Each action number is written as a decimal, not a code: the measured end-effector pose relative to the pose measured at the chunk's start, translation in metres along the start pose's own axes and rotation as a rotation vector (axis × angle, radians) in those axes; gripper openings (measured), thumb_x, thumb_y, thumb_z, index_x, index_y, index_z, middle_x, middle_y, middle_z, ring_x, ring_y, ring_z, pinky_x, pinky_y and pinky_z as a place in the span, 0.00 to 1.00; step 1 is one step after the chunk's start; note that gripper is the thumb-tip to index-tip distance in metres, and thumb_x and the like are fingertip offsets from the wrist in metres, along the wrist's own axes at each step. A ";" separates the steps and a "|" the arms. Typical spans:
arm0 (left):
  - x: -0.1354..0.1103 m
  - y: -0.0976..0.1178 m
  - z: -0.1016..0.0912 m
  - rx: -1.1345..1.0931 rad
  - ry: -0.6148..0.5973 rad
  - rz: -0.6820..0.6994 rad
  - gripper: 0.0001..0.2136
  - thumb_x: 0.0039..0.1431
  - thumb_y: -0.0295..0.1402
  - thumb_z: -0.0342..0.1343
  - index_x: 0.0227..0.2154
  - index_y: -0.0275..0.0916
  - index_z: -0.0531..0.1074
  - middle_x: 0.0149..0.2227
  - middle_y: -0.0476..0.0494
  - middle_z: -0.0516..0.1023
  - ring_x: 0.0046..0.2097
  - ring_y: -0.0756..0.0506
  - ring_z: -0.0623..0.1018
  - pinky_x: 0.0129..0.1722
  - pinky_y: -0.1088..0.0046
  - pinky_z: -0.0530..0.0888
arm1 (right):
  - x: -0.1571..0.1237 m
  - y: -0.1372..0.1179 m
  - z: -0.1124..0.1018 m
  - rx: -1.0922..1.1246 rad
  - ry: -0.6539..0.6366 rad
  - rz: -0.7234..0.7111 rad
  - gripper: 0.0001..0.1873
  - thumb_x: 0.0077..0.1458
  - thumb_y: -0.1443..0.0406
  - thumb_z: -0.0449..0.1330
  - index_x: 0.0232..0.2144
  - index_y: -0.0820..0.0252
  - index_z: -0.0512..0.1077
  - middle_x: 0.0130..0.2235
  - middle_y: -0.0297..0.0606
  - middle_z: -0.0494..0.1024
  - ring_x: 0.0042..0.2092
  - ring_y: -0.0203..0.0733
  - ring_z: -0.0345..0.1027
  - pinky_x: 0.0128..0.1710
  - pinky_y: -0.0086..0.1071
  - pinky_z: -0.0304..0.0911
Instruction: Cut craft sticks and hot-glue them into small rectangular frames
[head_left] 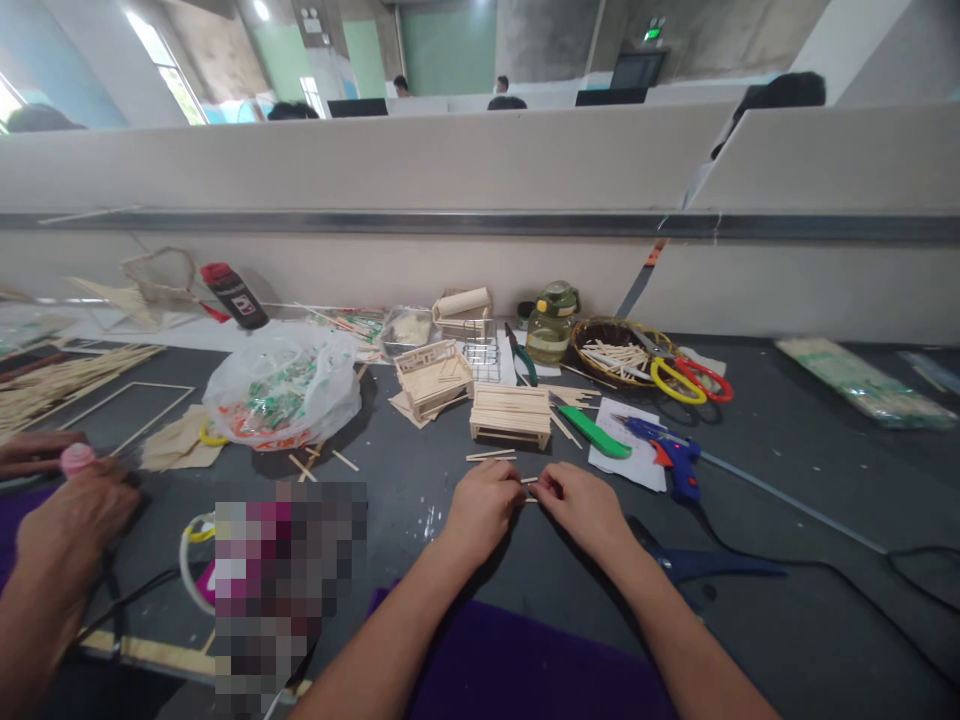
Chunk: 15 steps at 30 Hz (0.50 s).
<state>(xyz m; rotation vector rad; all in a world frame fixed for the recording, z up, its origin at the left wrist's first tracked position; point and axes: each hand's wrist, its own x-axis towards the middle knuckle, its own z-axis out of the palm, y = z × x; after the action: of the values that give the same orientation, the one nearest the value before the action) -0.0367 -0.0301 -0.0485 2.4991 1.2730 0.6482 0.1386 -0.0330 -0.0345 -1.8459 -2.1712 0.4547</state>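
Both my hands meet over the dark table, fingertips close together around short wooden sticks (pixel 530 481). My left hand (pixel 486 505) is closed, its fingers pinching the sticks' left ends. From the other side, my right hand (pixel 581 505) pinches their right ends, thumb against fingers. Just beyond my left fingers lie a couple of loose sticks (pixel 491 455). A small slatted wooden bench (pixel 511 412) stands behind them. To its left is a little wooden sofa-like model (pixel 433 378). A green utility knife (pixel 596 432) rests beyond my right hand, beside a blue glue gun (pixel 675 460) on white paper.
A basket (pixel 581 355) of sticks, scissors (pixel 679 382), a green bottle (pixel 551 325) and pliers (pixel 521 355) stand at the back. A plastic bag (pixel 285 390) lies left. A co-worker's hands (pixel 79 490) hold a pink-capped thing. Blue pliers (pixel 690 562) and a black cord (pixel 810 562) lie right.
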 end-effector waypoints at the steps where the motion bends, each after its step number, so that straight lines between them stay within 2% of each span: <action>1: 0.000 0.000 0.000 0.002 0.000 0.002 0.04 0.57 0.27 0.57 0.28 0.39 0.76 0.34 0.47 0.75 0.39 0.47 0.71 0.38 0.73 0.65 | 0.000 -0.001 0.001 -0.029 0.002 0.010 0.10 0.56 0.62 0.55 0.24 0.57 0.69 0.28 0.33 0.75 0.32 0.39 0.67 0.28 0.30 0.47; 8: 0.001 0.000 0.000 0.009 -0.005 0.005 0.04 0.58 0.27 0.57 0.28 0.39 0.75 0.35 0.48 0.75 0.39 0.48 0.71 0.38 0.73 0.65 | 0.001 -0.004 0.000 -0.065 -0.001 0.063 0.11 0.56 0.63 0.54 0.22 0.57 0.68 0.28 0.34 0.75 0.31 0.38 0.67 0.26 0.30 0.43; 15: 0.000 0.001 -0.002 0.005 -0.014 0.007 0.05 0.59 0.27 0.55 0.29 0.40 0.75 0.34 0.48 0.75 0.38 0.47 0.71 0.38 0.72 0.65 | 0.003 0.010 -0.011 0.194 -0.069 0.135 0.14 0.57 0.59 0.52 0.22 0.57 0.70 0.24 0.32 0.74 0.29 0.37 0.66 0.26 0.28 0.47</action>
<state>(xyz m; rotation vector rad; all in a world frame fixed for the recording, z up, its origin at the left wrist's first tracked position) -0.0371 -0.0302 -0.0464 2.5095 1.2628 0.6289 0.1513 -0.0275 -0.0284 -1.8999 -1.9727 0.7400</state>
